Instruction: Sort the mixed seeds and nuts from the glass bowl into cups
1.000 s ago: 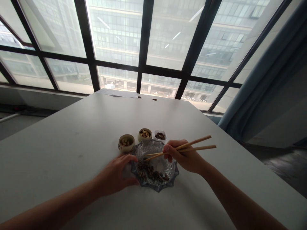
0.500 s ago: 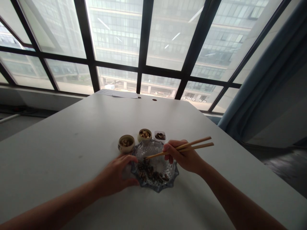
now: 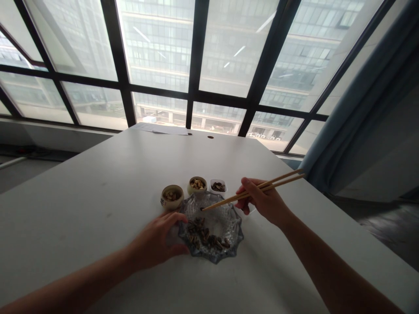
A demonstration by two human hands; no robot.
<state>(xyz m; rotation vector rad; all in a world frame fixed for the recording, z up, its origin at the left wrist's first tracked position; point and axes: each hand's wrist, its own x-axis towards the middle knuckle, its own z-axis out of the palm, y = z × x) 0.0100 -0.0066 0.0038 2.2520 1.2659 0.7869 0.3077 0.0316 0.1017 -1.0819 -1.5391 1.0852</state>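
Note:
A scalloped glass bowl (image 3: 234, 244) stands on the white table with several dark striped seeds (image 3: 204, 234) in its lower left half. My left hand (image 3: 160, 237) rests against the bowl's left side, thumb and fingers spread around the rim. Wooden chopsticks (image 3: 262, 186) are held in my right hand (image 3: 260, 200), right of the bowl. Their tips meet over its upper part, with a small dark piece at them. Behind the bowl sit a cup of light brown pieces (image 3: 172, 205), a cup of yellowish nuts (image 3: 197, 190) and a small white dish (image 3: 218, 192) holding dark seeds.
The white table (image 3: 124, 174) reaches back to large windows with dark frames. Papers (image 3: 160, 128) lie at its far edge, near two dark round holes. A blue-grey curtain (image 3: 343, 126) hangs at the right.
My right hand and the chopsticks have moved up and to the right. The tips have risen from beside the seed pile, with a dark piece now visible at them. My left hand stays at the bowl.

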